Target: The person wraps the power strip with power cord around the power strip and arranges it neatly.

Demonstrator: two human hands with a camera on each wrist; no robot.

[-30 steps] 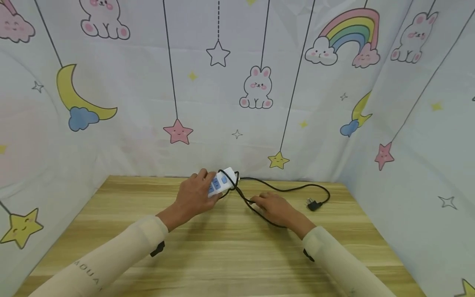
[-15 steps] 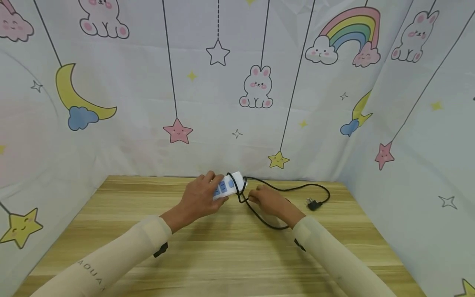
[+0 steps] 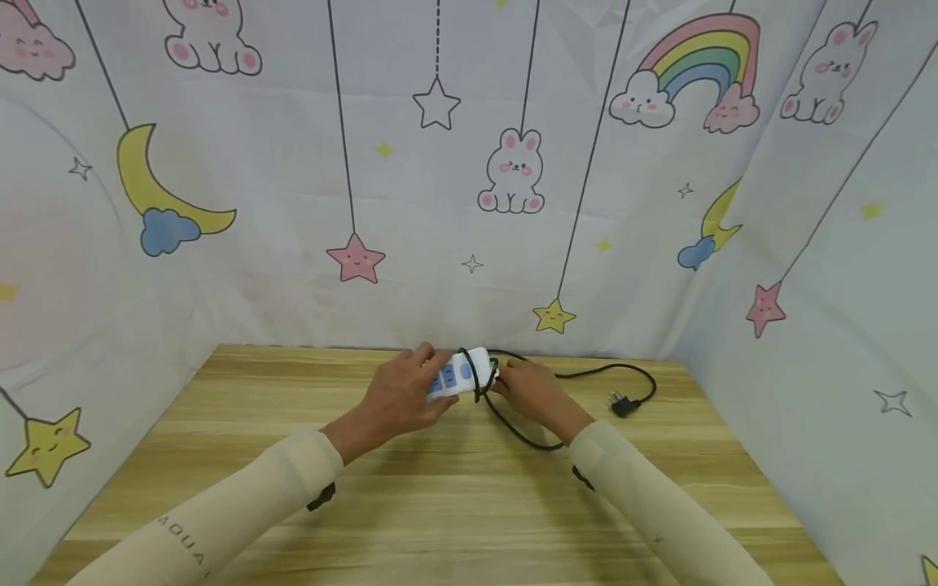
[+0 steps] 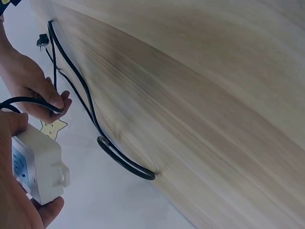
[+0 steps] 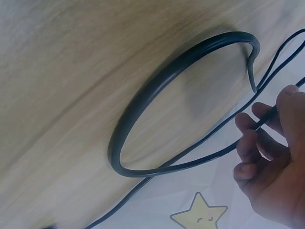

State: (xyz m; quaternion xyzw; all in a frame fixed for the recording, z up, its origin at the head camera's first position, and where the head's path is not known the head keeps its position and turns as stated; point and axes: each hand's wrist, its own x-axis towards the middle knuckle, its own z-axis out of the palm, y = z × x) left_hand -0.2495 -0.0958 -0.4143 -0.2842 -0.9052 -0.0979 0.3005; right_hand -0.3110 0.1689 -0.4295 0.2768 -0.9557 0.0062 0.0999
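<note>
A white power strip (image 3: 479, 360) with blue sockets is gripped by my left hand (image 3: 392, 395), thumb and fingers on its two long sides. Its black cord (image 3: 523, 442) passes round the strip's right end. Close beside that end, my right hand (image 3: 538, 395) holds the cord, its fingertips partly hidden in the head view. The right wrist view shows the cord (image 5: 190, 163) running through the curled fingers of the right hand (image 5: 281, 162). From the left wrist view, the strip's white side (image 4: 45, 164) faces the camera, with the cord above it.
The cord's black plug (image 3: 624, 404) lies on the wooden table (image 3: 440, 505) to the right, pins pointing left. A loose cord loop (image 5: 143, 100) rests on the wood. White fabric (image 3: 278, 285) with printed stars and rabbits stands along the table's back and sides.
My left hand and the power strip have shifted right and slightly down. The right hand has moved up to the strip's end, drawing the cord closer round it. The plug stays put.
</note>
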